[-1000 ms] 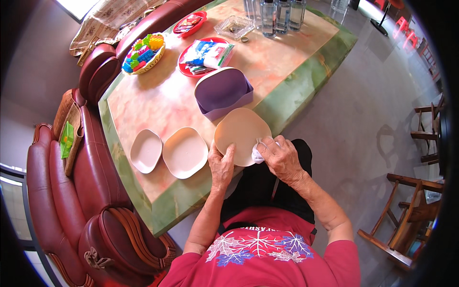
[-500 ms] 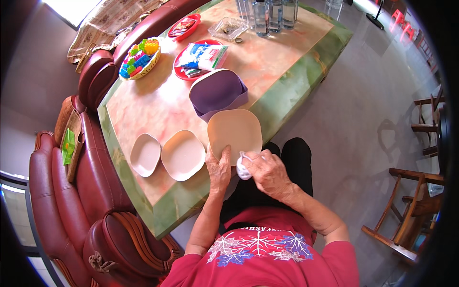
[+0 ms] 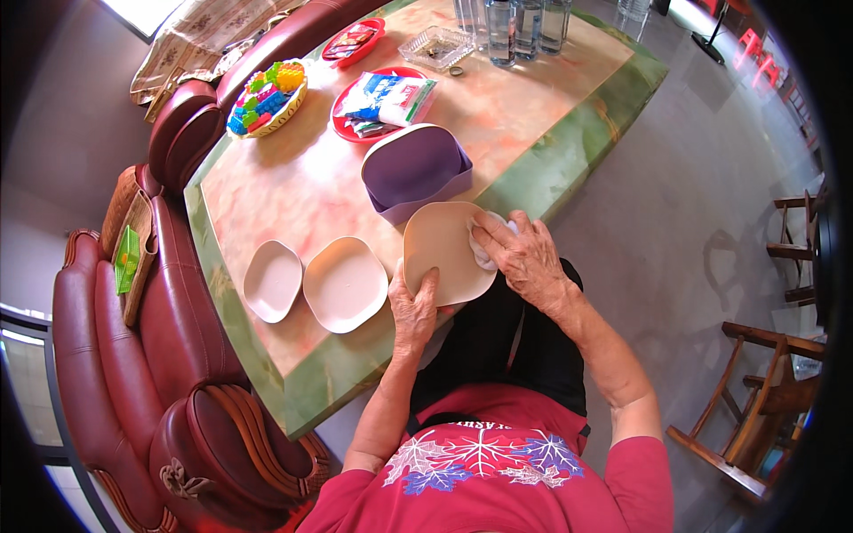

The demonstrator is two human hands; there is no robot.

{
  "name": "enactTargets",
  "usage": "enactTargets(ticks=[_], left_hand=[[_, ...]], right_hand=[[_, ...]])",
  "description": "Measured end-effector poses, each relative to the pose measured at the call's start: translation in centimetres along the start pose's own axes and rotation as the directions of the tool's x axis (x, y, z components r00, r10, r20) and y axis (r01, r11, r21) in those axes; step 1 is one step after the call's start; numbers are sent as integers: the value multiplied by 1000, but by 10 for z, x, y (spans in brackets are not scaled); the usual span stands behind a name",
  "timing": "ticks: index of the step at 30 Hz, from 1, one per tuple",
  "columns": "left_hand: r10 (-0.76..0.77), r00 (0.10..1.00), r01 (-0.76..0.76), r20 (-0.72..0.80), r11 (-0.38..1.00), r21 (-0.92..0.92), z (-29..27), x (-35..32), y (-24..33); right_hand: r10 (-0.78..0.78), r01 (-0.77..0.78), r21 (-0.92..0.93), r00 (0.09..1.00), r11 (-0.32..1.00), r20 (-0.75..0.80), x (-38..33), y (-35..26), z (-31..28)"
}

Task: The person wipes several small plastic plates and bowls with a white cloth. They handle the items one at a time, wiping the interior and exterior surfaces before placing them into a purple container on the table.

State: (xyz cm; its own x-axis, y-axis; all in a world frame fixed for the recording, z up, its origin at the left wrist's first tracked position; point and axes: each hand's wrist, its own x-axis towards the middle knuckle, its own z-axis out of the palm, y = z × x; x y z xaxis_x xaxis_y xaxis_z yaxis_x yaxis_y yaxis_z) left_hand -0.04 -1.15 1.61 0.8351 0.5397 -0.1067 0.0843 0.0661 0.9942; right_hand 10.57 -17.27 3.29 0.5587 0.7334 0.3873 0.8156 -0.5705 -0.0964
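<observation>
My left hand (image 3: 415,311) grips the lower left edge of a cream, rounded-square dish (image 3: 444,253), its thumb lying on the face. On the right edge of that dish, my right hand (image 3: 526,263) presses a bunched white cloth (image 3: 484,247); the fingers are closed over it. Just beyond the dish stands a purple container (image 3: 416,173) with a pale rim, partly hidden by it. To the left, a medium pale dish (image 3: 345,284) and a smaller pale dish (image 3: 273,281) lie on the table.
A stone-topped table (image 3: 302,195) with a green border fills the middle. Farther off are a basket of toy blocks (image 3: 267,98), a red plate with packets (image 3: 382,105), a glass ashtray (image 3: 437,47) and bottles (image 3: 502,35). A red sofa (image 3: 191,284) flanks the left; wooden stools (image 3: 755,409) stand right.
My right hand has moved the cloth up along the dish's right edge. The dish has shifted slightly right and turned, with my left hand still on it.
</observation>
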Motion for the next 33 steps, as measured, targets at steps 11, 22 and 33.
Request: enactTargets(ticks=[11, 22, 33], left_hand=[[258, 966, -254, -14, 956, 147, 0, 4, -16], [165, 985, -169, 49, 980, 105, 1, -2, -7], [160, 983, -176, 93, 966, 187, -3, 1, -5]], right_hand=[[-39, 25, 134, 994, 991, 101, -45, -55, -27], [31, -33, 8, 988, 999, 151, -29, -20, -27], [38, -31, -91, 997, 995, 70, 5, -47, -3]])
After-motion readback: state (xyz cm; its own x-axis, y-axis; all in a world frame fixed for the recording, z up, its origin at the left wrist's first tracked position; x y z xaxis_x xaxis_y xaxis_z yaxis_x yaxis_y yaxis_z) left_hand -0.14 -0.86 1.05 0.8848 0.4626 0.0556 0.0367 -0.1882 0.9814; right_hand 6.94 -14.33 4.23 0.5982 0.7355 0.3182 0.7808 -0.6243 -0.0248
